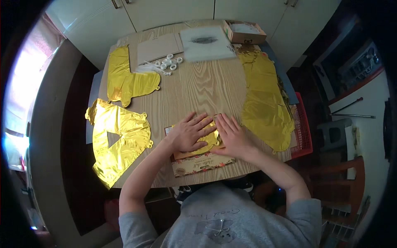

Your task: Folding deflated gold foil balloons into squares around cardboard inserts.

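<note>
In front of me near the table's front edge lies a folded gold foil balloon (209,143), partly covered by both hands. My left hand (188,134) rests flat over its left side, fingers spread. My right hand (234,135) lies flat along its right side, fingers stretched out and close together. Beneath the foil is a cream printed card sleeve (202,164) with a floral border, its lower part showing. Neither hand grips anything.
Flat gold foil balloons lie at the left, one angled (124,78), one with a triangular hole (128,124). More gold foil (266,95) lies right. White ribbon rolls (168,63), a grey board (159,48), a clear plastic bag (206,43) and an open box (246,33) sit farther back.
</note>
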The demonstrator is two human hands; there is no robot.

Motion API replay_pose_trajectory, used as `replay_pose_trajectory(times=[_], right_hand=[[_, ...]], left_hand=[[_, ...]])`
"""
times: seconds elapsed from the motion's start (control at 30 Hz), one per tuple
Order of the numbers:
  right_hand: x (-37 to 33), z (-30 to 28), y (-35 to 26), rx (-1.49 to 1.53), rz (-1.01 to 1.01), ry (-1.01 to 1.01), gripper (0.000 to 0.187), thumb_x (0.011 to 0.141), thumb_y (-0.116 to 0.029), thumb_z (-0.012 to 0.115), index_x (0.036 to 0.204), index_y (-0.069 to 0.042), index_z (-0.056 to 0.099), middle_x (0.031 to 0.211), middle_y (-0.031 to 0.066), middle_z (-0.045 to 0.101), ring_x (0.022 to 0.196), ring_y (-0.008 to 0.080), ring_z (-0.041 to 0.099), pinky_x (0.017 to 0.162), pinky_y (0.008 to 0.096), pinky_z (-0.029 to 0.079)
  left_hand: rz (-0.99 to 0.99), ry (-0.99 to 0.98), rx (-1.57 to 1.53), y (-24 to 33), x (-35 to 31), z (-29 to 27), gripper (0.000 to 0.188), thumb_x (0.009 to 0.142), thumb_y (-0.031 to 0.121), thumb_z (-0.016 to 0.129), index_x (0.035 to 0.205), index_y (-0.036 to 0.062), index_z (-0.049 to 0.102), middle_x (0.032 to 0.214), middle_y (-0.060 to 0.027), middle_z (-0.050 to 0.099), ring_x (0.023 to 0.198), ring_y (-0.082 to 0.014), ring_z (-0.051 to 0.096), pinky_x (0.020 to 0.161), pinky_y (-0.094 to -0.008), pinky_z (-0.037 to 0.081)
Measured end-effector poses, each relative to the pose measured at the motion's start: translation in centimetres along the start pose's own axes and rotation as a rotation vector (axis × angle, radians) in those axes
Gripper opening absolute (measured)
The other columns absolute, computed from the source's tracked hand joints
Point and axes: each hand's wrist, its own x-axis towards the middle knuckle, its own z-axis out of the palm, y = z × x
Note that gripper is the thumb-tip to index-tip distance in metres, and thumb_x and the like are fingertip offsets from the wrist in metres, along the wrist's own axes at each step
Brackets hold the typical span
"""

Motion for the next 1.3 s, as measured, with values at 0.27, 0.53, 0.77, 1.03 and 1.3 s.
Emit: replay_pose_trajectory(times=[0.27,0.53,0.77,1.03,1.3], right_hand=[[-3.7,-2.4,-3.9,0.023,-0.383,0.174,0.048,0.08,-0.033,0.068,0.119,-0.003,0.062,0.124,0.012,0.06,0.119,0.0247,0.054,0.102,0.0425,0.042],[-2.1,-1.9,-6.4,-0.087,-0.497,0.272,0.038,0.082,-0.022,0.056,0.111,0.001,0.066,0.111,0.0122,0.065,0.105,0.0268,0.062,0.088,0.0362,0.05],[-3.9,-5.1,-6.6,-0.089,-0.432,0.297,0.033,0.083,-0.019,0.057,0.109,-0.002,0.068,0.111,0.0111,0.067,0.103,0.0256,0.064,0.092,0.0384,0.051],[-14.5,-13.1,-1.5,-0.036,-0.065,0.459,0.021,0.086,-0.011,0.064,0.104,-0.003,0.071,0.103,0.0103,0.07,0.095,0.0249,0.068,0.085,0.0391,0.055],[-19.4,-11.9,2.0,0.132,0.591,0.816,0.023,0.097,-0.004,0.051,0.111,0.009,0.064,0.104,0.02,0.069,0.092,0.0282,0.069,0.081,0.0346,0.053]], left_hand=[[0.005,-0.001,-0.005,-0.2,0.0,0.2,0.068,0.094,0.053,0.042,0.153,0.0224,0.028,0.156,-0.0117,0.03,0.145,-0.034,0.025,0.117,-0.0551,0.016],[0.018,-0.024,0.002,-0.4,0.0,-0.4,0.067,0.095,0.057,0.037,0.153,0.0239,0.028,0.157,-0.0103,0.03,0.146,-0.0324,0.024,0.117,-0.0553,0.015],[0.053,0.031,-0.118,-1.3,0.0,0.3,0.07,0.095,0.06,0.034,0.153,0.0212,0.03,0.156,-0.0118,0.03,0.145,-0.0343,0.025,0.117,-0.0564,0.016],[0.058,0.013,0.009,-0.4,-0.3,-0.2,0.072,0.092,0.066,0.037,0.15,0.0233,0.036,0.154,-0.0128,0.033,0.145,-0.036,0.025,0.116,-0.0581,0.015],[-0.116,-0.036,0.018,2.4,-1.1,-0.6,0.091,0.08,0.076,0.047,0.151,0.0209,0.032,0.156,-0.0177,0.028,0.144,-0.0422,0.022,0.114,-0.0645,0.013]])
